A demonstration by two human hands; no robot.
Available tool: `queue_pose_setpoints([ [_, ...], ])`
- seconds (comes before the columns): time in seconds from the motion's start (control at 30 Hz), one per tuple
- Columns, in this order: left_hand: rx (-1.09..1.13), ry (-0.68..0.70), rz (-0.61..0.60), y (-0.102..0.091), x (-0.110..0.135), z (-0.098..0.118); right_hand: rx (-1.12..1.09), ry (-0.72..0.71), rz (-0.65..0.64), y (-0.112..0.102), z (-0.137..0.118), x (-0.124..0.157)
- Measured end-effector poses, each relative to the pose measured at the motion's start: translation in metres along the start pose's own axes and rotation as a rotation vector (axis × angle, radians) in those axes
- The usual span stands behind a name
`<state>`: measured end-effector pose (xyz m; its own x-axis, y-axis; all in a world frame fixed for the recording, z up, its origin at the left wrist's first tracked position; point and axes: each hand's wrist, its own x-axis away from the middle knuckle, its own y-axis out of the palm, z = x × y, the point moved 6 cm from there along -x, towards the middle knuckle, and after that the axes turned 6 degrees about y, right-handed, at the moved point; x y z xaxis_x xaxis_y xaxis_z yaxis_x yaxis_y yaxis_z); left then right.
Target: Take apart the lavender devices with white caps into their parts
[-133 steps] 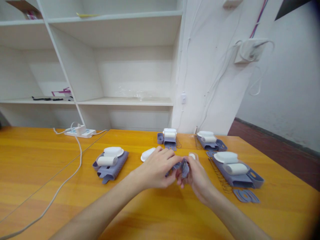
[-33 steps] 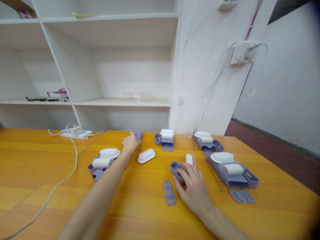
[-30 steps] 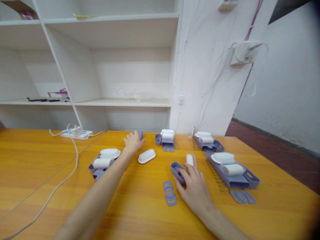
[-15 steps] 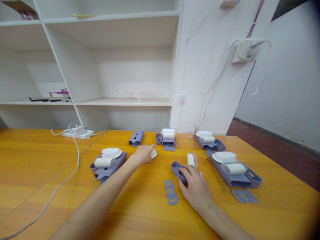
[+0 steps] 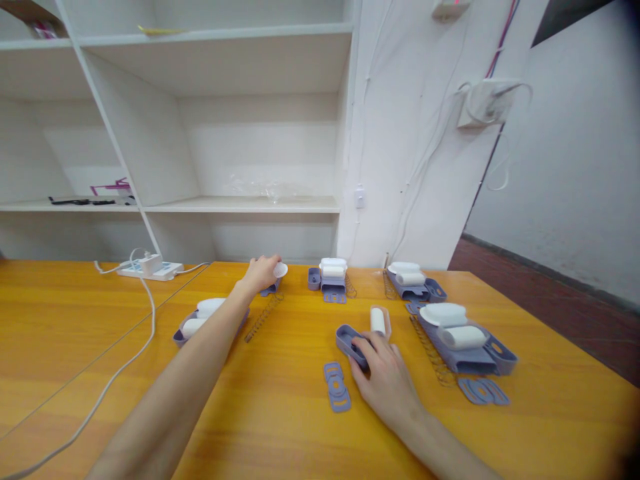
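My left hand (image 5: 261, 273) reaches to the back of the orange table (image 5: 280, 420) and grips a white oval lid (image 5: 280, 269), holding it over a purple plastic base (image 5: 271, 289) that it mostly hides. A wire spring (image 5: 262, 317) lies just in front of that base. My right hand (image 5: 384, 377) rests on the table with its fingertips on a small purple tray piece (image 5: 350, 341). A white roller (image 5: 377, 321) lies just beyond those fingers. A flat purple tab piece (image 5: 337, 387) lies to the left of the right hand.
Sets of purple bases with white rollers and lids stand at the left (image 5: 199, 321), back centre (image 5: 331, 278), back right (image 5: 413, 279) and right (image 5: 463, 339). A long spring (image 5: 434, 357) and flat purple tabs (image 5: 483, 391) lie by the right set. A power strip (image 5: 147, 268) with cable sits back left.
My left hand picked up the white oval lid from the table and carried it back to the purple base at the rear. My right hand stayed on the purple tray piece.
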<state>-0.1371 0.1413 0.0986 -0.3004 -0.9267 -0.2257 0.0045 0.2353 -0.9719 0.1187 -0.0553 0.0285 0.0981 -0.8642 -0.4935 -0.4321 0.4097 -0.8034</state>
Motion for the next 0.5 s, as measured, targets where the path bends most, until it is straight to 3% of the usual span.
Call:
queue_pose_setpoints([
  [0.13, -0.058, 0.003, 0.032, 0.006, 0.005, -0.002, -0.001, 0.005, -0.002, 0.001, 0.001, 0.000],
  [0.3, -0.134, 0.020, 0.118, 0.005, 0.019, 0.012, 0.001, -0.001, 0.000, 0.001, 0.000, 0.001],
  [0.5, -0.162, 0.066, 0.139, 0.014, 0.031, 0.025, 0.009, -0.014, 0.006, 0.002, 0.000, 0.001],
])
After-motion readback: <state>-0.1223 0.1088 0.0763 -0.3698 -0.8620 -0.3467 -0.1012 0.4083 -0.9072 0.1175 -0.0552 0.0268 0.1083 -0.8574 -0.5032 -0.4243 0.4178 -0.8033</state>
